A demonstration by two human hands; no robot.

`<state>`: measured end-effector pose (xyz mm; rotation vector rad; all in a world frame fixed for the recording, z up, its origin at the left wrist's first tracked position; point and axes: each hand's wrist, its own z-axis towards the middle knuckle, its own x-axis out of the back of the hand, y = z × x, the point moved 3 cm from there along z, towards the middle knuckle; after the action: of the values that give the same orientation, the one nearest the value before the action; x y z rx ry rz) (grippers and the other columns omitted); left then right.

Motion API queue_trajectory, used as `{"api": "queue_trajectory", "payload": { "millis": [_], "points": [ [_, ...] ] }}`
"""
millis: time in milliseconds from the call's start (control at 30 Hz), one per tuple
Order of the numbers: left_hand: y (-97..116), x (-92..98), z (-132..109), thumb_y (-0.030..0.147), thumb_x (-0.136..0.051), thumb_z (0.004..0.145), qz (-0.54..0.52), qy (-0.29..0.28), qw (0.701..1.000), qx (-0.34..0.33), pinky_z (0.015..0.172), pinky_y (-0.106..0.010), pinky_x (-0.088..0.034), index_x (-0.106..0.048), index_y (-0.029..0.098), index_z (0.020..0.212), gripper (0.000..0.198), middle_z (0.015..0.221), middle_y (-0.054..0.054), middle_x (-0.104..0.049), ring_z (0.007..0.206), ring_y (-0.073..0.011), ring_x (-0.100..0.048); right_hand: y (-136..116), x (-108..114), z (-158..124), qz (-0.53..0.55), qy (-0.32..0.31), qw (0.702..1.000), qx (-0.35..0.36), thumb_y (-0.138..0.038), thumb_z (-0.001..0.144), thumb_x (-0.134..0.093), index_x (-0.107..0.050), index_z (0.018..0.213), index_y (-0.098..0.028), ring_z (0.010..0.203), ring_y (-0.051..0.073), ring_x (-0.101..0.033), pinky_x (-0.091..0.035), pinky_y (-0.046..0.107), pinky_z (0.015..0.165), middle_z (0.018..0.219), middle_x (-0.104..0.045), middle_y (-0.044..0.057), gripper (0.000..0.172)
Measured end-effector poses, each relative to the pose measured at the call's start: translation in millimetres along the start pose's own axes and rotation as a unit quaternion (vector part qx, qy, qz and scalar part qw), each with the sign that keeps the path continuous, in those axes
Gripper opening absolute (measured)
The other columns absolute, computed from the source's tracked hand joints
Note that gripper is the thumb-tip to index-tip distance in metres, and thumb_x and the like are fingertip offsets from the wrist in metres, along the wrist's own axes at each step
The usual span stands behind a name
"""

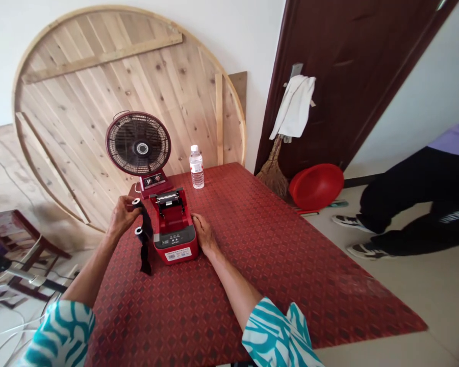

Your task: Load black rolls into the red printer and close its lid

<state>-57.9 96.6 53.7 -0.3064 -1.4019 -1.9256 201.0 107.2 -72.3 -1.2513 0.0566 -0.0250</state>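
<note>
diamond-patterned red tabletop (290,244), boxy printer (175,233), ribbon (146,259)

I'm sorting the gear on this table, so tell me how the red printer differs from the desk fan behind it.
The printer is low and boxy; the desk fan stands taller, with a round black grille. The right hand touches the printer, and the left hand holds a black ribbon beside it; nothing touches the fan. Both are red, on the red table.

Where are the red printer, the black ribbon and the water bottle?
red printer (175,227): head view, middle of red body.
black ribbon (147,224): head view, strip between the spools.
water bottle (196,168): head view, clear body.
</note>
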Motion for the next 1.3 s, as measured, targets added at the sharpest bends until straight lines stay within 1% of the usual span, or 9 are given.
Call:
{"api": "queue_trajectory", "payload": {
  "millis": [67, 233, 333, 433, 600, 733, 967, 1133, 1300],
  "points": [
    [-16.4, -10.7, 8.9, 0.029, -0.068, 0.063, 0.062, -0.008, 0.998, 0.029, 0.069, -0.030, -0.052, -0.053, 0.018, 0.100, 0.041, 0.085, -0.003, -0.067, 0.077, -0.0202, -0.067, 0.8, 0.2, 0.2, -0.004, -0.004, 1.000, -0.002, -0.040, 0.088, -0.040, -0.067, 0.103, -0.024, 0.106, 0.020, -0.061, -0.044, 0.036, 0.098, 0.109, -0.070, 0.005, 0.034],
    [-42.4, -40.1, 19.5, 0.018, -0.066, 0.061, 0.204, -0.126, 0.968, 0.071, 0.073, -0.030, -0.047, -0.059, 0.022, 0.088, 0.029, 0.078, -0.003, -0.066, 0.084, -0.0244, -0.066, 2.7, 0.3, 1.4, -0.017, -0.005, 1.000, 0.002, -0.039, 0.088, -0.040, -0.067, 0.102, -0.025, 0.106, 0.019, -0.060, -0.044, 0.035, 0.098, 0.109, -0.070, 0.005, 0.034],
    [-50.1, -46.6, 21.7, 0.019, -0.069, 0.058, 0.216, -0.144, 0.961, 0.093, 0.071, -0.032, -0.046, -0.057, 0.021, 0.075, 0.021, 0.070, -0.003, -0.065, 0.083, -0.0273, -0.066, 3.1, -0.2, 1.9, -0.011, -0.004, 1.000, 0.004, -0.039, 0.088, -0.040, -0.067, 0.102, -0.025, 0.105, 0.019, -0.060, -0.044, 0.035, 0.098, 0.108, -0.070, 0.004, 0.033],
    [-52.4, -46.7, 19.9, 0.020, -0.072, 0.057, 0.208, -0.153, 0.960, 0.105, 0.069, -0.030, -0.047, -0.058, 0.019, 0.082, 0.029, 0.072, -0.003, -0.067, 0.081, -0.0257, -0.067, 2.1, -0.1, 1.8, -0.008, -0.007, 1.000, 0.004, -0.039, 0.088, -0.041, -0.067, 0.102, -0.025, 0.104, 0.019, -0.061, -0.044, 0.034, 0.097, 0.108, -0.070, 0.004, 0.032],
    [-56.0, -26.4, -2.3, 0.031, -0.076, 0.057, 0.001, -0.141, 0.980, 0.137, 0.072, -0.032, -0.053, -0.058, 0.016, 0.111, 0.058, 0.103, -0.012, -0.069, 0.088, -0.0240, -0.069, 0.9, 0.5, 0.8, -0.008, -0.006, 1.000, 0.001, -0.040, 0.088, -0.041, -0.067, 0.102, -0.024, 0.105, 0.019, -0.061, -0.044, 0.035, 0.097, 0.109, -0.069, 0.005, 0.033],
    [-69.2, -1.3, -36.0, 0.039, -0.079, 0.055, -0.209, -0.083, 0.963, 0.151, 0.088, -0.039, -0.052, -0.061, 0.017, 0.110, 0.062, 0.117, -0.015, -0.067, 0.107, -0.0286, -0.064, 3.5, -0.8, 1.8, 0.007, -0.004, 1.000, -0.004, -0.039, 0.087, -0.042, -0.067, 0.101, -0.024, 0.104, 0.020, -0.061, -0.044, 0.036, 0.097, 0.107, -0.070, 0.004, 0.033],
    [-84.0, -15.2, -74.9, 0.041, -0.078, 0.054, -0.184, -0.091, 0.969, 0.134, 0.086, -0.043, -0.054, -0.063, 0.016, 0.105, 0.058, 0.103, -0.011, -0.072, 0.097, -0.0293, -0.067, 3.7, -1.4, 1.2, 0.012, 0.001, 1.000, -0.004, -0.041, 0.086, -0.041, -0.068, 0.101, -0.023, 0.105, 0.020, -0.061, -0.044, 0.037, 0.097, 0.107, -0.070, 0.005, 0.035],
    [-66.6, -14.2, -68.6, 0.056, -0.075, 0.062, -0.174, -0.070, 0.978, 0.092, 0.084, -0.039, -0.054, -0.063, 0.015, 0.108, 0.063, 0.102, -0.011, -0.073, 0.094, -0.0272, -0.068, -0.6, -1.1, 0.4, 0.009, 0.004, 1.000, -0.006, -0.041, 0.086, -0.041, -0.068, 0.100, -0.023, 0.105, 0.021, -0.061, -0.044, 0.038, 0.096, 0.107, -0.070, 0.006, 0.036],
    [3.9, -9.0, -49.6, 0.048, -0.068, 0.075, -0.078, -0.126, 0.988, -0.048, 0.097, -0.039, -0.048, -0.063, 0.019, 0.120, 0.054, 0.112, -0.010, -0.071, 0.105, -0.0260, -0.065, -1.9, -1.7, 1.6, 0.004, -0.006, 1.000, 0.007, -0.039, 0.086, -0.040, -0.067, 0.102, -0.022, 0.107, 0.021, -0.060, -0.043, 0.037, 0.098, 0.109, -0.069, 0.007, 0.035]
  ]
}}
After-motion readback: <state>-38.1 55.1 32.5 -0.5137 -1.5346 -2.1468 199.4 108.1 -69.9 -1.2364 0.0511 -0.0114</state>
